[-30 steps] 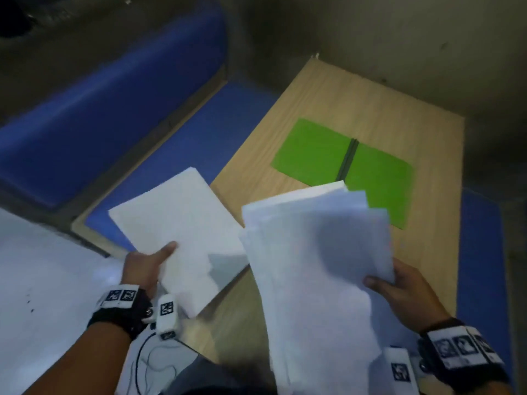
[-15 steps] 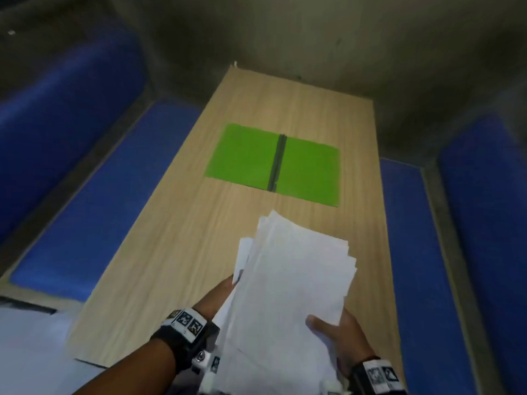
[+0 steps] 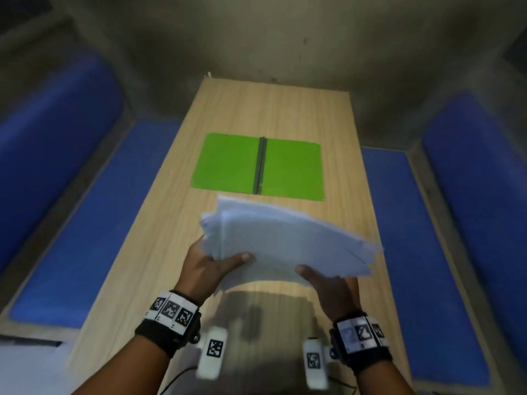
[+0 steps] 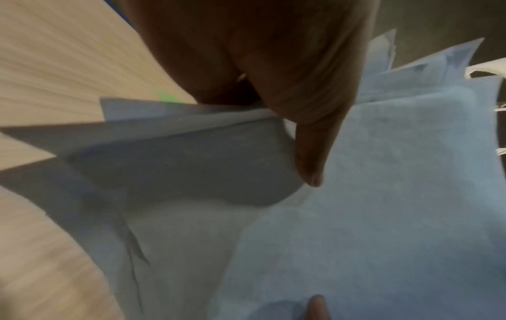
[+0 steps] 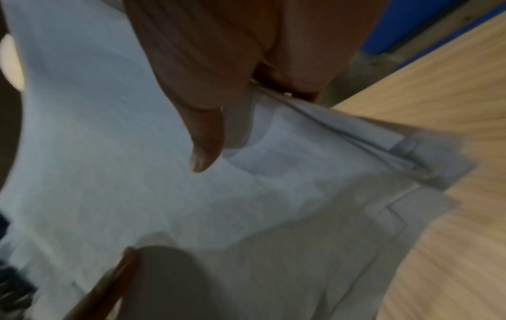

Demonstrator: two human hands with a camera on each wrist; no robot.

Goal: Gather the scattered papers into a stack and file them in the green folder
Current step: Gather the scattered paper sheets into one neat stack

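White paper stack (image 3: 285, 246) blurred, clamped in left grip (image 3: 208, 269) and right grip (image 3: 330, 292)

Long pale wooden table (image 3: 176, 252), blue padded benches (image 3: 94, 223) either side, drab grey wall (image 3: 285, 38) behind, dim light

A person with bare forearms is wearing a black strap on each wrist, each banded with white tiles bearing black-and-white square markers. A white block-shaped camera unit, itself carrying a marker, is hanging beneath the left hand (image 3: 209, 269) and the right hand (image 3: 335, 292); thin dark cables are trailing below.
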